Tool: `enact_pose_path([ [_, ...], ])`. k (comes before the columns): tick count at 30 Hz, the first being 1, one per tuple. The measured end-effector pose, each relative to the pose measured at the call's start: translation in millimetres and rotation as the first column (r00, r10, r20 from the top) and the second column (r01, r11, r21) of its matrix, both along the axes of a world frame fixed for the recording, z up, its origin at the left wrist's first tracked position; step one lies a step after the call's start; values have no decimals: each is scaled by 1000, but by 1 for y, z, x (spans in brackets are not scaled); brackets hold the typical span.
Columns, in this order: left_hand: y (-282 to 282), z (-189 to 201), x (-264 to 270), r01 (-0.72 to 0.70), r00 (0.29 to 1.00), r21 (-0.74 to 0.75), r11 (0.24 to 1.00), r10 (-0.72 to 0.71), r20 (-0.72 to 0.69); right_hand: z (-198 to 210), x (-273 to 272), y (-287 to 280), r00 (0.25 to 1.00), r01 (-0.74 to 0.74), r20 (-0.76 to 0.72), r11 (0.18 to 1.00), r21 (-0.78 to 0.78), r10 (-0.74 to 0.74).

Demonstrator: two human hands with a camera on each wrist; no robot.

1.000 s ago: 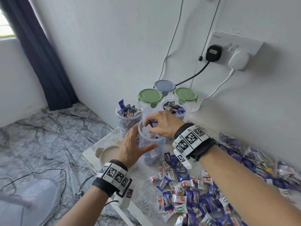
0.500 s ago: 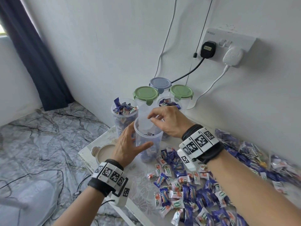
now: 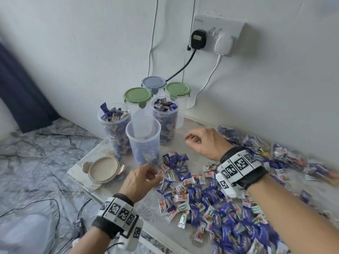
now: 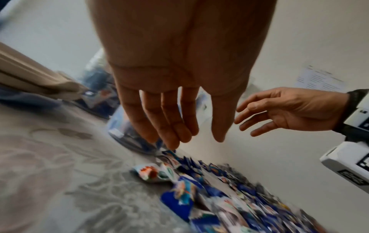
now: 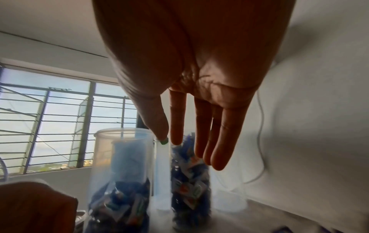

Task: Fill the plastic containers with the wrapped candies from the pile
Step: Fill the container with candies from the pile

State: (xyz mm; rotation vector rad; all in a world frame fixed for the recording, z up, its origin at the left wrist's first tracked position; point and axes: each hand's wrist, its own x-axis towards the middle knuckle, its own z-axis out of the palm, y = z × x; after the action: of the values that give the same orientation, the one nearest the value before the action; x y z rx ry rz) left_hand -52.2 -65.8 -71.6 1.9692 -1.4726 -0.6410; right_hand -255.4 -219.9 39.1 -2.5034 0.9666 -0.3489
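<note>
Foil-wrapped candies (image 3: 185,182) lie just right of the left hand (image 3: 139,182), whose fingers hang loose and empty at the pile's near edge. The right hand (image 3: 205,143), also slack and empty, hovers farther back. The part-filled jar (image 3: 144,142) stands upright just beyond the left hand, mouth open. Bare counter (image 3: 183,143) lies between jar and right hand.

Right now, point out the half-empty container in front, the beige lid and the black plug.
Half-empty container (image 3: 143,142): head view, on its clear front wall.
Beige lid (image 3: 103,168): head view, on the middle of its top.
Black plug (image 3: 198,39): head view, on its face.
</note>
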Motion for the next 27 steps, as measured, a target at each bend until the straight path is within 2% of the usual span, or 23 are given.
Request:
enact_pose_path([
  [5,-21,7,-42,304,950,30,952,-305,71,-19,-63,6,978,178,-126,981,76,-167],
  [12,-61,16,-103,512,832,112,852,-524,180,-42,-160,31,896,383,-285,917,111,-340],
  [16,-81,16,-139,594,743,168,786,-617,258,-56,-209,49,798,517,-424,848,118,-428],
  [20,-97,11,-171,615,636,307,726,-687,352,-75,-250,67,700,625,-524,771,122,-485],
  [24,-108,6,-194,599,591,395,697,-717,369,-89,-272,82,601,723,-622,673,156,-503],
  [27,-115,2,-204,585,542,455,672,-741,397,-95,-273,86,558,733,-663,671,113,-499],
])
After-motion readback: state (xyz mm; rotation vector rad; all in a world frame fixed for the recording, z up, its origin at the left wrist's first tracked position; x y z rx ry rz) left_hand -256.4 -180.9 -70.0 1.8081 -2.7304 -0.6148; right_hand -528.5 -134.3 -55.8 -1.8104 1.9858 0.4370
